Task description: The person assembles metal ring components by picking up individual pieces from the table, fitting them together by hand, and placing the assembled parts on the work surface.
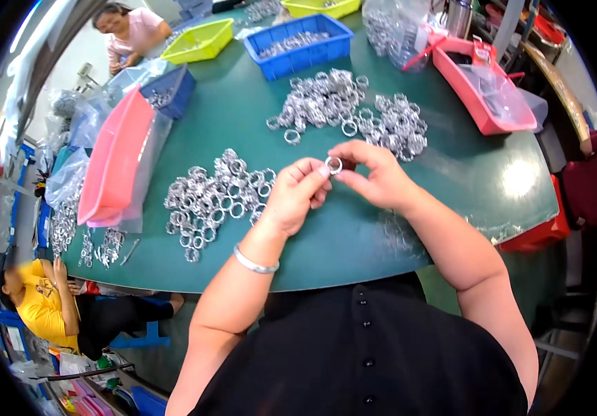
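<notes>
Between my two hands, over the green table, is a small silvery metal ring (334, 165). The thumb and fingers of my left hand (301, 187) pinch its left side; a silver bangle sits on that wrist. My right hand (373, 175) has thumb and forefinger closed on the ring's right side. To the left of my left hand lies a loose heap of similar rings (215, 197). Beyond my hands are two more piles, one at the far middle (322, 100) and one just beyond my right hand (397, 125).
A blue bin (298, 48) of metal parts and a yellow tray (200, 41) stand at the far side. Pink trays flank the table, left (121, 156) and right (482, 90). Two people sit at the table's left, one in a yellow shirt (48, 305), one in pink (135, 35).
</notes>
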Available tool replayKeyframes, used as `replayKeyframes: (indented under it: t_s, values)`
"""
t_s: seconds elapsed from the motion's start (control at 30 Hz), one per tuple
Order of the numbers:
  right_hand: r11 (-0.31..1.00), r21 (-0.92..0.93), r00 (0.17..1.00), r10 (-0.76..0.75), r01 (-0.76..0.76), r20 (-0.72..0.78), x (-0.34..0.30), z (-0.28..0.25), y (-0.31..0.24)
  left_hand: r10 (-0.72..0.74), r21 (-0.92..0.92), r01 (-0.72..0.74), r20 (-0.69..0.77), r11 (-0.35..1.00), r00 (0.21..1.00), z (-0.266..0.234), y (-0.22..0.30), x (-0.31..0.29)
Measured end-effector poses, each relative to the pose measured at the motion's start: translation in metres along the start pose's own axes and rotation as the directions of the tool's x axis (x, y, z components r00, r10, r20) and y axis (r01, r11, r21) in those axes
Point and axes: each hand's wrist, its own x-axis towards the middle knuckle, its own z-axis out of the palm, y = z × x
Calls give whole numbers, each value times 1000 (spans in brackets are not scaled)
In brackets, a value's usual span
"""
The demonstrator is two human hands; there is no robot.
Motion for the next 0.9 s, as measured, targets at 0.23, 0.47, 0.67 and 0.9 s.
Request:
replayKeyframes:
  t_s: [0.23, 0.47, 0.67, 0.9]
  values:
    - [999, 36, 1000, 10, -10, -22, -2, 0, 1, -17, -42, 19, 31, 999, 999, -2, 0, 1]
    - [999, 13, 999, 37, -37, -31, -5, 1, 2, -18, -62, 20, 32, 998, 999, -1, -4, -2]
    - [993, 36, 994, 112, -112, 15, -3, -1, 0, -31, -56, 31, 16, 998, 999, 0, -2, 0]
    - [995, 37, 995, 94, -93, -37, -3, 1, 0, -41, -38, 42, 20, 998, 999, 1, -2, 0]
